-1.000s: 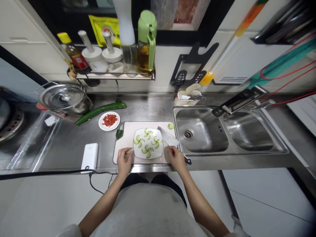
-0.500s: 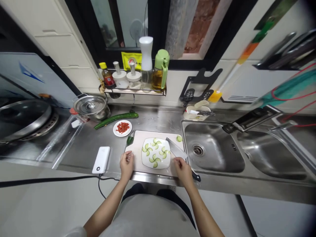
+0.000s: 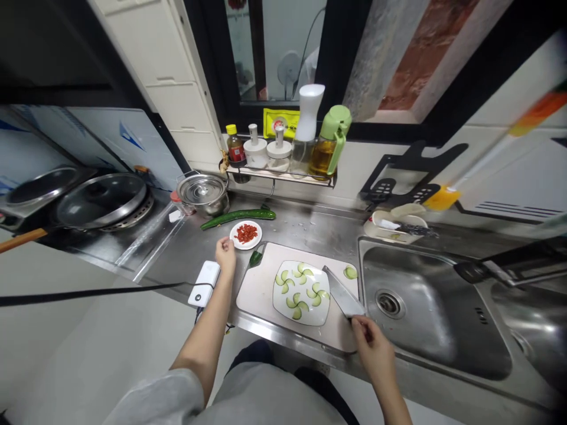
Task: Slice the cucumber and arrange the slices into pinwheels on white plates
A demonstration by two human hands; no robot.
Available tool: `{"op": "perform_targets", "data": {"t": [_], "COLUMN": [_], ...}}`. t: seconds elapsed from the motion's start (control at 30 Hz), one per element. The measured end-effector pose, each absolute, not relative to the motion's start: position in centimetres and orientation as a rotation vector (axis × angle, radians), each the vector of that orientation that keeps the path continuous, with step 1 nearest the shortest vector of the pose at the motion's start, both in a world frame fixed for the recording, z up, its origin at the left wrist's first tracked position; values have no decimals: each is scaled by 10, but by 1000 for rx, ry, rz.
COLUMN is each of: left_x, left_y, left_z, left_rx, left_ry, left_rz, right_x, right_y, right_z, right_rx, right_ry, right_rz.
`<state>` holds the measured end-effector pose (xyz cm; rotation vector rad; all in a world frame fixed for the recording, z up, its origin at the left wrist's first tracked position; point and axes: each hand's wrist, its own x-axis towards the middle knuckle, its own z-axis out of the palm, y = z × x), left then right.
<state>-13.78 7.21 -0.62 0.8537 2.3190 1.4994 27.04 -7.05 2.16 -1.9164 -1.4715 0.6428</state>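
Observation:
My left hand is at the left rim of a small white plate of red bits. Its fingers are curled, and I cannot tell whether they grip the rim. My right hand, fingers curled, covers the place of the handle of a kitchen knife; its hold is hidden. The blade lies across the right of a pale cutting board, beside a squarish white plate. On that plate, cucumber slices form pinwheels. A dark green cucumber end and pale cucumber slices lie on the board.
A whole cucumber lies behind the small plate, near a lidded steel pot. A white power bank with a cable sits at the left. The sink is right of the board; a seasoning rack hangs behind.
My left hand has moved from the board's left edge up to the small plate. My right hand has shifted onto the knife handle area. The view has turned left; the knife stays put on the board.

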Motion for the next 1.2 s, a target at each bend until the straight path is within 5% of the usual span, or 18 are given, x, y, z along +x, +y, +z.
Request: {"op": "perform_targets", "data": {"t": [0.23,0.47,0.73,1.2], "left_x": [-147,-151,-152,-94], "left_y": [119,136,135,109], "left_z": [-6,-13,-19,14], "left_rx": [1269,1380,1125,786], "left_ry": [2517,2475,2307,1694], "left_rz": [758,594,1092,1322], "right_x": [264,259,260,213], "right_y": [-62,-62,-65,-25], "right_z": [27,27,23,49], "right_rx": [-1930,-1887,-1913,-1664], "right_ry": [-1471,-1485,-1489,-1513], "right_rz": [661,693,692,858]}}
